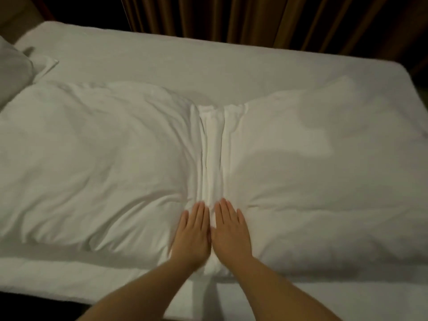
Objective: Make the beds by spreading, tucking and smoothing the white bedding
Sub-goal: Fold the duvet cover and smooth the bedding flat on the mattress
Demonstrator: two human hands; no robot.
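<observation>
Bedding: a puffy white fabric duvet [115, 163] lies folded across the middle of the frame on the white sheeted mattress [208, 59], pinched at its centre into a narrow band of lengthwise pleats [214, 154] that runs from the near edge up toward the middle of the frame.
Left hand: the left hand [193, 235] lies flat, fingers straight and together, palm down on the near end of the pleats; it grips nothing.
Right hand: the right hand [230, 230] lies the same way just beside it, the two touching along their inner edges at lower centre; also flat, holding nothing.
Surroundings: a grey-white pillow [11, 72] sits at the upper left edge, and brown pleated curtains [254, 17] hang along the top of the frame.
Step in hand: likely pressing and smoothing the gathered centre so the fold sets.
Doing it well: keep both palms flat and slide them together along the band toward its far end, pressing evenly so the pleats stay parallel and do not fan out.
Watch for: the filling on either side looks springy; uneven pressure could push a bulge to one side or skew the band.
Still to do: wrinkles on the left half look unsmoothed.
</observation>
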